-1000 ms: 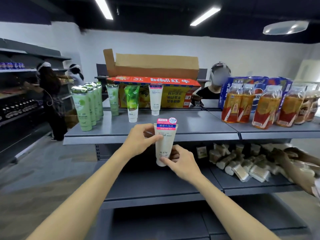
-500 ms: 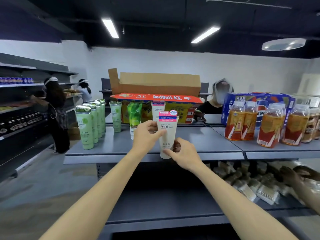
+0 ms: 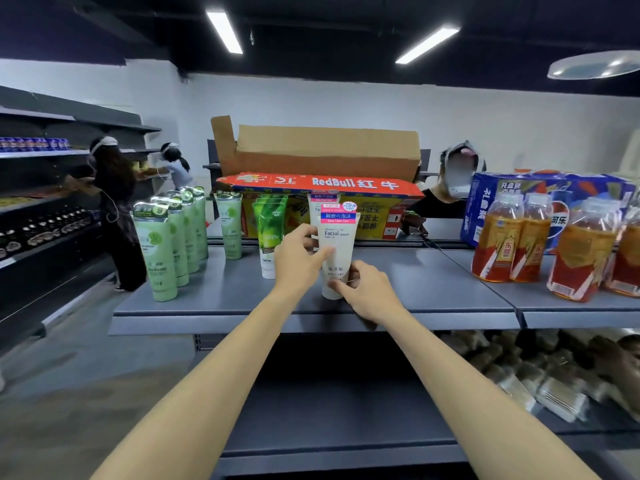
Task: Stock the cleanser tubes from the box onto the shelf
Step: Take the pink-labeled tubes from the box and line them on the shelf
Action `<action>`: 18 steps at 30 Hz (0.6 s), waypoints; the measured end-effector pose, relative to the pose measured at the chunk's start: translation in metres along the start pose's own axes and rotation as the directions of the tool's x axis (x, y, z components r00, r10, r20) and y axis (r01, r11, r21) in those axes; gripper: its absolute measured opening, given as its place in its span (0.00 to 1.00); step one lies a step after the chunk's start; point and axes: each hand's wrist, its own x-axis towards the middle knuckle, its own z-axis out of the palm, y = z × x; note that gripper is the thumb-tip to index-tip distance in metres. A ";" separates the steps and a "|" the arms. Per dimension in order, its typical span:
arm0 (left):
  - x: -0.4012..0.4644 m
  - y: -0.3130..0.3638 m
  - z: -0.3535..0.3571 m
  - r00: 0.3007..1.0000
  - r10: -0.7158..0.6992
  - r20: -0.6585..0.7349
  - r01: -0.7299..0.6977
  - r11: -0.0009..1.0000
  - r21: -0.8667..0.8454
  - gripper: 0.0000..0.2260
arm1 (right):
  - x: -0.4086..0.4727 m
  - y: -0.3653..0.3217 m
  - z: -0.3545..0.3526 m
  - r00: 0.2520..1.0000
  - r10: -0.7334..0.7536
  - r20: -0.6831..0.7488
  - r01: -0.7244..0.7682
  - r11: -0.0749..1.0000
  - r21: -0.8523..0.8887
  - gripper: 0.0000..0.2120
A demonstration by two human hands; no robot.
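Placement of a white cleanser tube on the top shelf, task partly complete.

Both hands hold the white cleanser tube (image 3: 337, 252) upright, cap down, at or just above the top shelf (image 3: 433, 289), near its front edge: the left hand (image 3: 299, 259) grips the body, the right hand (image 3: 363, 289) pinches the cap end. Tubes already standing: four pale green tubes (image 3: 173, 244) in a row at the left, one more pale green tube (image 3: 229, 225) farther back, at least one dark green tube (image 3: 269, 235), one white tube (image 3: 320, 202) behind. The cardboard box (image 3: 318, 183) stands at the far side; its remaining contents cannot be seen.
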 end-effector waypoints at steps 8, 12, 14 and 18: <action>0.029 -0.018 0.013 0.998 0.012 -0.053 -0.010 0.999 0.051 0.10 | 0.036 0.008 0.013 1.000 0.018 -0.013 -0.017 1.000 0.020 0.18; 0.043 -0.026 0.018 0.998 0.016 -0.067 -0.012 0.998 0.064 0.10 | 0.052 0.012 0.020 1.000 0.016 -0.025 -0.015 1.000 0.024 0.18; 0.048 -0.029 0.020 0.997 0.022 -0.079 -0.017 0.997 0.070 0.10 | 0.059 0.013 0.023 1.000 0.016 -0.027 -0.015 1.000 0.014 0.19; 0.058 -0.037 0.023 0.995 0.021 -0.102 -0.014 0.998 0.068 0.10 | 0.072 0.017 0.029 0.999 0.013 -0.036 -0.012 1.000 0.022 0.19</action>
